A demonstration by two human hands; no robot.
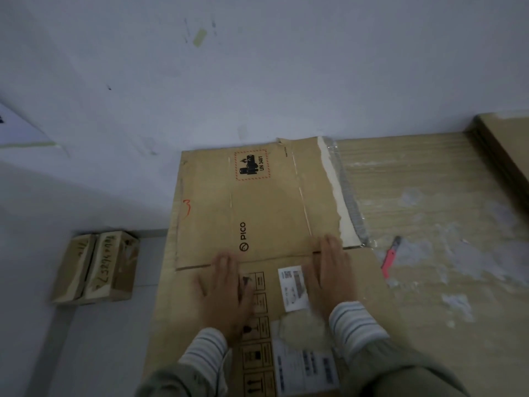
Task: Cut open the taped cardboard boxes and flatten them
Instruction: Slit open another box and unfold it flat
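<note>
A large brown cardboard box, printed PICO and UN 3481, lies flattened on the table against the wall. My left hand presses flat on it with fingers spread, near the fold line. To its right, my right hand also presses flat, beside a white shipping label. A strip of torn white tape hangs along the box's right edge. A pink utility knife lies on the table to the right of the box, apart from both hands.
The wooden table has bits of tape and plastic film scattered on it. More flat cardboard is stacked at the far right. Two small taped boxes with handwriting stand on the floor at the left. A white wall rises behind.
</note>
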